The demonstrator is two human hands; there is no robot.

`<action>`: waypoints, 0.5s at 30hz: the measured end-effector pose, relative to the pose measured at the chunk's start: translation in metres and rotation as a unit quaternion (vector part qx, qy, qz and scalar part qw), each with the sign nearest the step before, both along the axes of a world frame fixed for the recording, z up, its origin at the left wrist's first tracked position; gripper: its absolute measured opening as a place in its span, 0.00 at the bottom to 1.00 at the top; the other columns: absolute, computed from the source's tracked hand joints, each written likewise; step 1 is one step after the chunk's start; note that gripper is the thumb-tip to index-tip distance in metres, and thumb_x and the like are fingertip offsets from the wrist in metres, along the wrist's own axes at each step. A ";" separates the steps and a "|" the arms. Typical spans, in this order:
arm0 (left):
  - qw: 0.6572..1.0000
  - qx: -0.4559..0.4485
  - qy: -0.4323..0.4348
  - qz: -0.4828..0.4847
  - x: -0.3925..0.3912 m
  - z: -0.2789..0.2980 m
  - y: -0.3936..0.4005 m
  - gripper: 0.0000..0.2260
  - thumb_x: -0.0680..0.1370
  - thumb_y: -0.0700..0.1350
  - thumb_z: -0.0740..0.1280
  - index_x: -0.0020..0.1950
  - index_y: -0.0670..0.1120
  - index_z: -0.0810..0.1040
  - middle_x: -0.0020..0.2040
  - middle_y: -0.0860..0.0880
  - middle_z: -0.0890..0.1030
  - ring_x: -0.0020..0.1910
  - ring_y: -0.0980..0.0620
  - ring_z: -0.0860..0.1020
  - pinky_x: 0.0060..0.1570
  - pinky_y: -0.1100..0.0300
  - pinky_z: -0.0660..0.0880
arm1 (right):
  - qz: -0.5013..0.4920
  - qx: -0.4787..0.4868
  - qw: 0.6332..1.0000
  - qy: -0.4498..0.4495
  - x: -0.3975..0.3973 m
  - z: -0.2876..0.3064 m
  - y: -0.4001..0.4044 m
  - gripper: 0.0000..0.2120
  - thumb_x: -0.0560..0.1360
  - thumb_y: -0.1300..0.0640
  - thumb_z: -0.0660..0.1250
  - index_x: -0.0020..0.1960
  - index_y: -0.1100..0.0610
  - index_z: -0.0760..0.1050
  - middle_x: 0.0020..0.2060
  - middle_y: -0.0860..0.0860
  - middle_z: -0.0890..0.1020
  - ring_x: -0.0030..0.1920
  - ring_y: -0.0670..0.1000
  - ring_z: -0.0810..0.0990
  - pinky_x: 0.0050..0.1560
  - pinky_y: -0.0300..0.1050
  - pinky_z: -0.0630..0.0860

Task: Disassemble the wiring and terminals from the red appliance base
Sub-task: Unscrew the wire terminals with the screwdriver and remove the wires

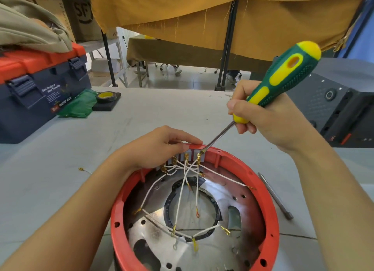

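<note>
Red and round, the appliance base (269, 202) sits on the grey counter (141, 112) close to the person, with a shiny metal plate inside and thin white wires (183, 191) ending in gold terminals (186, 156). Left hand (159, 147) fingers curl over the far rim. Right hand (267, 116) grips a bumpy green-and-yellow screwdriver (283, 78), tip at one terminal. Next probably comes a gentle pry to free it.
</note>
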State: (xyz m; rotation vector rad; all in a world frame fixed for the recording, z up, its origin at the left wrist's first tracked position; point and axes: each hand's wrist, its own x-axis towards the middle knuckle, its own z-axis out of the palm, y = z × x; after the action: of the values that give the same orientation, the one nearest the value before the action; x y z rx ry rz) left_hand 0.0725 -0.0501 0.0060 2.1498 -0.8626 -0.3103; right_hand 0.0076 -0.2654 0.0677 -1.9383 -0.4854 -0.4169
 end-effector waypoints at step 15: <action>1.000 -0.003 0.000 0.013 -0.001 0.000 0.000 0.14 0.80 0.43 0.62 0.56 0.62 0.80 0.56 0.60 0.81 0.53 0.55 0.80 0.60 0.48 0.73 | 0.041 -0.097 0.994 0.008 -0.009 0.011 0.001 0.08 0.71 0.56 0.67 0.35 0.55 0.72 0.26 0.52 0.76 0.26 0.43 0.74 0.28 0.32 0.69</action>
State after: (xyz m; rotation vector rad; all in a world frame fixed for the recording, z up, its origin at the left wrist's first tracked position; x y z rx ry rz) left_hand 0.0711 -0.0506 0.0064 2.1542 -0.8331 -0.2953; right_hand -0.0013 -0.2641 0.0786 -2.0977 -0.6122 -0.3102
